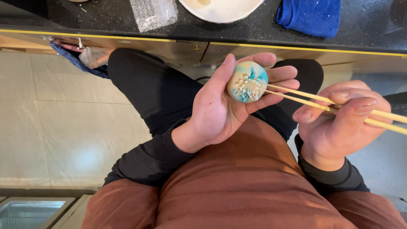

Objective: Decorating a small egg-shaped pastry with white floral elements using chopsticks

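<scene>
My left hand (220,106) cradles a small round dough ball (247,82), pale with blue-green streaks and a white flower pattern of cut petals on its top. The ball rests on my fingers, with my thumb beside its left edge. My right hand (339,121) grips a pair of light wooden chopsticks (305,98) near their middle. Their tips touch the right side of the ball. Both hands hover above my lap, over dark trousers and a rust-coloured apron.
A black speckled counter (254,25) runs along the top. On it lie a white plate (220,9), a folded blue cloth (309,16) and a piece of bubble wrap (152,12). Pale floor tiles (63,118) spread to the left.
</scene>
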